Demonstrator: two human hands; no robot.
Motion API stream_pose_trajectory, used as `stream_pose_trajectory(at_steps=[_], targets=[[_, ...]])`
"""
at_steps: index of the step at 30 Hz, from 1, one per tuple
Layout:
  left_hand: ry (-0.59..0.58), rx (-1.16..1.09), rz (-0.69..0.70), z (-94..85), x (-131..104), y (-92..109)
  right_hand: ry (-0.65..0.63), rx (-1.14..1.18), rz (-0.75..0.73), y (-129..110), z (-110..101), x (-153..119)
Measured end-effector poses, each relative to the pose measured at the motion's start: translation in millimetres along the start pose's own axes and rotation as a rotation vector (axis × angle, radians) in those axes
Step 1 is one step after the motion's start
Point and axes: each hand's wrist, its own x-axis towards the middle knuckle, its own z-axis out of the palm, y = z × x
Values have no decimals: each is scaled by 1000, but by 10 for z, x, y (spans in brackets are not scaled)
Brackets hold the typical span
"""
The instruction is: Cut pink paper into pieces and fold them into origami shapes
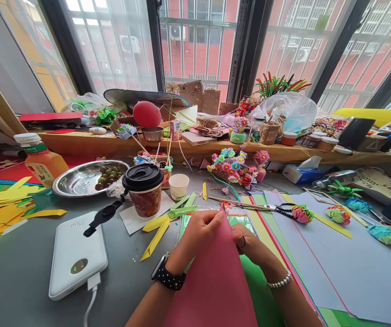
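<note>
A large pink sheet of paper [212, 281] rises to a narrow point in front of me. My left hand [202, 229] is closed on its upper left edge near the tip, fingers pinching it. On the opposite edge, my right hand [250, 245] grips the same sheet, its thumb on top and its other fingers partly hidden. Behind the pink sheet lies a green sheet [260, 290]. Just beyond my hands are scissors [286, 209] and a thin wooden stick [229, 200]. Folded green and yellow paper strips [157, 225] rest left of my left hand.
Left are a white power bank [77, 254], a lidded coffee cup [144, 190], a steel plate [74, 181] with fruit, and a juice bottle [40, 159]. Stacked paper sheets [345, 254] and folded paper flowers [338, 214] lie right. A cluttered wooden ledge [113, 144] runs behind.
</note>
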Motion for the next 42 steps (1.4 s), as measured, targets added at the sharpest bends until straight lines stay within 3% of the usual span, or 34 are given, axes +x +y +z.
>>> stream_pose_trajectory(at_steps=[42], targets=[[-19, -22, 8, 24, -3, 0, 56, 1, 27, 8, -10, -3]])
